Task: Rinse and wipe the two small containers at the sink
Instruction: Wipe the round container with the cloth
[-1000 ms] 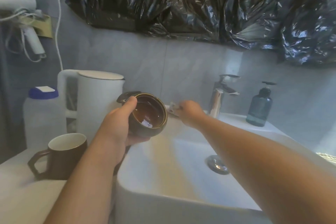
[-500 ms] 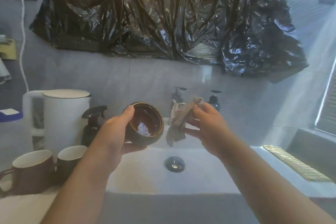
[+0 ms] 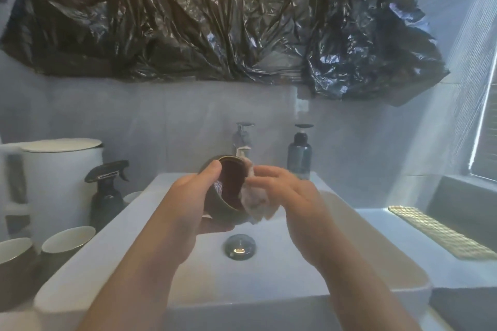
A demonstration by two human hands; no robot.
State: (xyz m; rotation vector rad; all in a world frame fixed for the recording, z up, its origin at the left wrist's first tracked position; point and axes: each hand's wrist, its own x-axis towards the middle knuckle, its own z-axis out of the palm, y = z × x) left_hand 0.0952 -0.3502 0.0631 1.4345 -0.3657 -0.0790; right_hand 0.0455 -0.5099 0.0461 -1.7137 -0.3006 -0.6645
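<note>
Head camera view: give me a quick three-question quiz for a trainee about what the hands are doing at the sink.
1. True or false: the left hand holds the dark bowl above the sink.
2. What does the right hand hold against the bowl? A sponge, B cloth, C brush.
3. Fill in: the spray bottle stands on the ___ side of the sink.
Key: 1 true; 2 B; 3 left.

Faucet (image 3: 242, 140) base hidden behind bowl (image 3: 228, 188); leftmost mug (image 3: 13, 258) cut by frame edge; right hand (image 3: 290, 191) and cloth (image 3: 255, 199) blurred.
</note>
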